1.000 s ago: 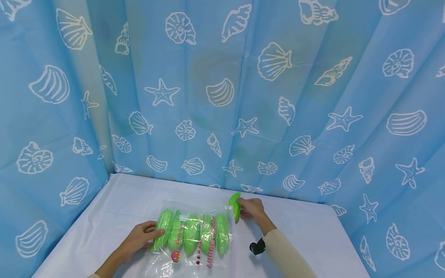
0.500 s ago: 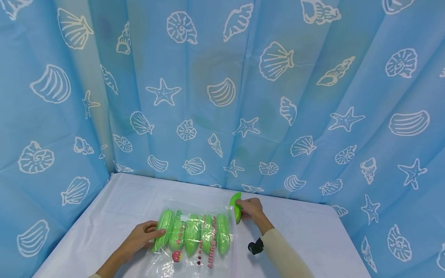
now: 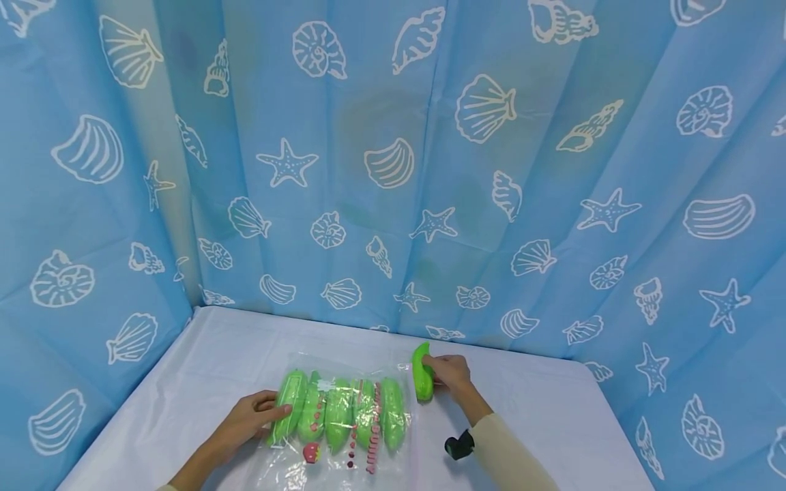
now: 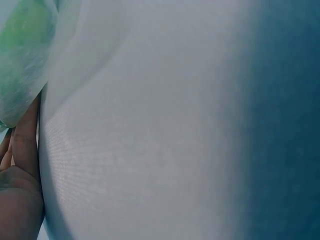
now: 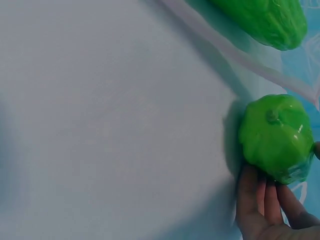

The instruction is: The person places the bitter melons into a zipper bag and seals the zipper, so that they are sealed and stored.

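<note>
A blue curtain (image 3: 80,225) printed with shells stands round the white-covered bench (image 3: 540,423). Leftmost, the left hand (image 3: 245,417) holds the near-left side of a clear bag (image 3: 276,470): its grip is closed on plastic, thumb over the leftmost of five green pieces (image 3: 339,412), with fingers reaching beneath the edge in the left wrist view. Those five lie side by side in the bag, each running roughly from near to far, under red and pink print. Down the bag's right side goes a pale strip (image 3: 413,436); I cannot tell whether it is parted. Just beyond it to the right, outside the bag, is the loose piece (image 3: 423,374), clamped between thumb and fingers of the right hand (image 3: 451,374), much the nearer hand. In the head view its long axis points near to far, roughly along the strip and the bagged row; the right wrist view shows it end-on. The bag thus lies to the left of this grip. Further right, a dark heart (image 3: 459,444) sits against the pale sleeve (image 3: 512,457).
</note>
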The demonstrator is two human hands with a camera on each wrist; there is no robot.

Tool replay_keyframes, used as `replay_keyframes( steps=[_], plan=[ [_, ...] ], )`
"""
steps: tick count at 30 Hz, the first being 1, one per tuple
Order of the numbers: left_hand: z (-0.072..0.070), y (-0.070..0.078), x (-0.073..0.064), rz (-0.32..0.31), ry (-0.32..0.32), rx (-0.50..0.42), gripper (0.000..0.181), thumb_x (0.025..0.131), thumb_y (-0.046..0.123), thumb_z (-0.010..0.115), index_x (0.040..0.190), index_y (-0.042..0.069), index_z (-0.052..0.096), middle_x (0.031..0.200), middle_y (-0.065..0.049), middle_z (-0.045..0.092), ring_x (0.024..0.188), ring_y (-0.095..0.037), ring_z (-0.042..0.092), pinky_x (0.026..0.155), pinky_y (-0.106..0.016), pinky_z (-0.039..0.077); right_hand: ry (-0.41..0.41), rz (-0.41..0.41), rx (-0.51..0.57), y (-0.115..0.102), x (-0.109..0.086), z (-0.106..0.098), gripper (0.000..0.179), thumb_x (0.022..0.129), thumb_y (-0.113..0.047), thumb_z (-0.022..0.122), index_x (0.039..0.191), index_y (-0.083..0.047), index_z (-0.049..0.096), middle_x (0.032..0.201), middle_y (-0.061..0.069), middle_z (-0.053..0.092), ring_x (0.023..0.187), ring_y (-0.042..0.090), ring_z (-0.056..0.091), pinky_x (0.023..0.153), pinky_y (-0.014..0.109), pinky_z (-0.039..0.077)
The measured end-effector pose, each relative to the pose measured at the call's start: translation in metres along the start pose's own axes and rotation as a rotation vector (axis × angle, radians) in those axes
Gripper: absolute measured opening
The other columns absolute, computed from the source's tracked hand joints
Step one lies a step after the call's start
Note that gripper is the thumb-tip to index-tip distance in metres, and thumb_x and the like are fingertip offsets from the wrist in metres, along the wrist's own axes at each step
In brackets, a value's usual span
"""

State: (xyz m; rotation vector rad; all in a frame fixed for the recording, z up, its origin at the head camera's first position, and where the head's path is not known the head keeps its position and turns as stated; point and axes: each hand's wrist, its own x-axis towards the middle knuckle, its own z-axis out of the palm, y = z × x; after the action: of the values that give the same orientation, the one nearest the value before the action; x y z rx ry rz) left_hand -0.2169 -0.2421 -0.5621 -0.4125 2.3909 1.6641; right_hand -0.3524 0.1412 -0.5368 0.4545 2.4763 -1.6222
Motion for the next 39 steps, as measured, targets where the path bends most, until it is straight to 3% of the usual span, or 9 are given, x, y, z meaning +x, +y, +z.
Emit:
replay_keyframes(
  steps=[12,18,23,30,39],
  plan=[
    [-0.002,-0.002,0.002,0.000,-0.018,-0.011,0.090,0.074,0.055,0.079,0.131,-0.008,0.051,0.117,-0.017,0.065,0.098,-0.024,0.065,0.077,-0.041,0.056,-0.113,-0.004,-0.023,0.019,-0.030,-0.025,0.054,0.081,-0.031,0.071,0.118,0.006,0.063,0.110,0.016,0.057,0.099,0.031,0.054,0.075,0.052,0.056],
    [-0.002,-0.002,0.001,-0.005,-0.016,-0.005,0.094,0.072,0.058,0.079,0.132,-0.008,0.051,0.118,-0.018,0.065,0.098,-0.023,0.065,0.078,-0.041,0.056,-0.250,0.036,-0.043,0.028,-0.047,-0.036,0.049,0.081,-0.029,0.069,0.117,0.004,0.064,0.100,0.012,0.058,0.093,0.026,0.053,0.074,0.044,0.055],
    [-0.002,-0.002,0.001,-0.006,-0.017,-0.009,0.095,0.070,0.060,0.079,0.132,-0.008,0.051,0.118,-0.018,0.065,0.098,-0.023,0.065,0.077,-0.041,0.056,-0.356,0.069,-0.049,0.032,-0.059,-0.042,0.047,0.082,-0.027,0.067,0.117,0.003,0.066,0.108,0.009,0.062,0.095,0.024,0.055,0.078,0.039,0.053],
    [-0.003,-0.001,0.002,-0.026,-0.024,0.021,0.103,0.066,0.066,0.079,0.133,-0.008,0.050,0.119,-0.020,0.063,0.100,-0.025,0.064,0.078,-0.042,0.056,-0.477,0.045,-0.046,0.039,-0.074,-0.052,0.043,0.082,-0.021,0.066,0.118,0.003,0.067,0.110,0.007,0.065,0.094,0.021,0.057,0.078,0.034,0.054],
    [-0.003,-0.001,0.005,-0.037,-0.029,0.046,0.108,0.064,0.069,0.077,0.134,-0.008,0.049,0.121,-0.021,0.062,0.101,-0.027,0.064,0.079,-0.043,0.056,-0.644,0.005,0.044,0.043,-0.084,-0.058,0.034,0.084,-0.017,0.065,0.113,0.000,0.069,0.106,0.007,0.067,0.091,0.019,0.060,0.078,0.031,0.053]
  ],
)
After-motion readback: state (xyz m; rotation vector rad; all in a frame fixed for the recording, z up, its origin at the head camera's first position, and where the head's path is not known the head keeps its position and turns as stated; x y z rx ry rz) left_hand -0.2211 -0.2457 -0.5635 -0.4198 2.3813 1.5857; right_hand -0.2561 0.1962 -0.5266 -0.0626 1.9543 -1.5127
